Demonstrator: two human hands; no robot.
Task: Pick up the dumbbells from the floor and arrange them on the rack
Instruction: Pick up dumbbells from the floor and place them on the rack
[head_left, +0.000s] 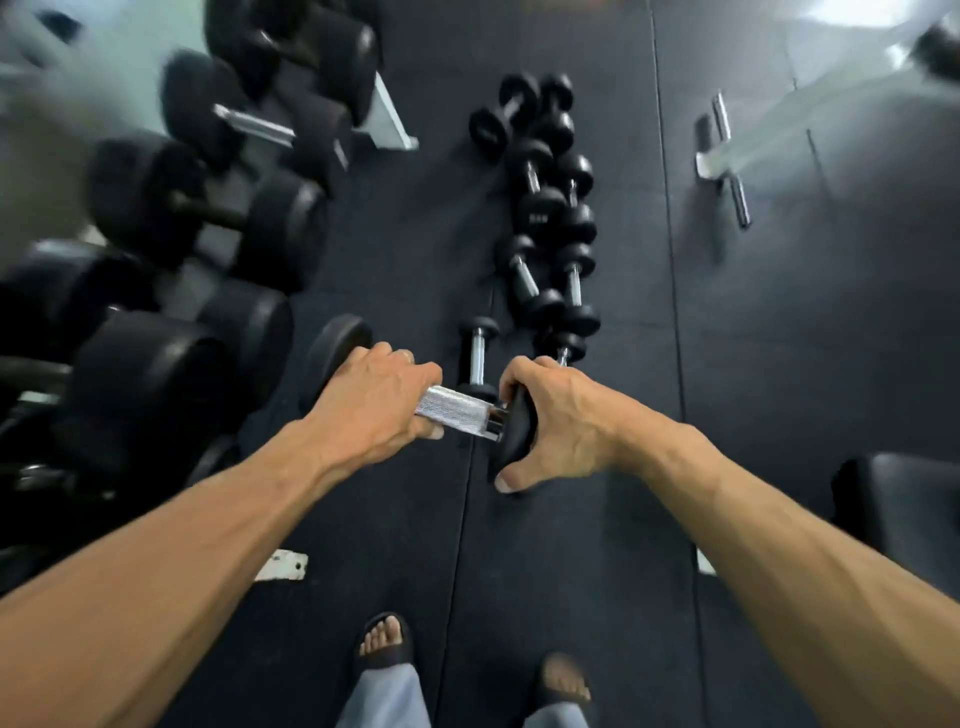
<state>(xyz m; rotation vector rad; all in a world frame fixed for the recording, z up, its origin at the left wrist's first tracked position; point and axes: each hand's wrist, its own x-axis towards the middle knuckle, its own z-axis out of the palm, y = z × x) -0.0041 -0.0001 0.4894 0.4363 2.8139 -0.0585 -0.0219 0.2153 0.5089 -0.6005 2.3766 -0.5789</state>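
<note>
I carry one black dumbbell (457, 413) with a knurled chrome handle above the floor, lying roughly level. My left hand (374, 405) grips its handle near the left head. My right hand (558, 421) curls round the right head, thumb under it. A row of several small black dumbbells (550, 218) lies on the floor ahead, and one more small dumbbell (478, 353) sits just beyond my hands. The rack (202, 249) stands at the left, loaded with several large black dumbbells, blurred.
Black rubber floor mats (649, 571) cover the room. A white bench frame with a chrome crossbar (727, 156) stands at the far right. A dark padded seat (904, 499) is at the right edge. My sandalled feet (384, 642) are below.
</note>
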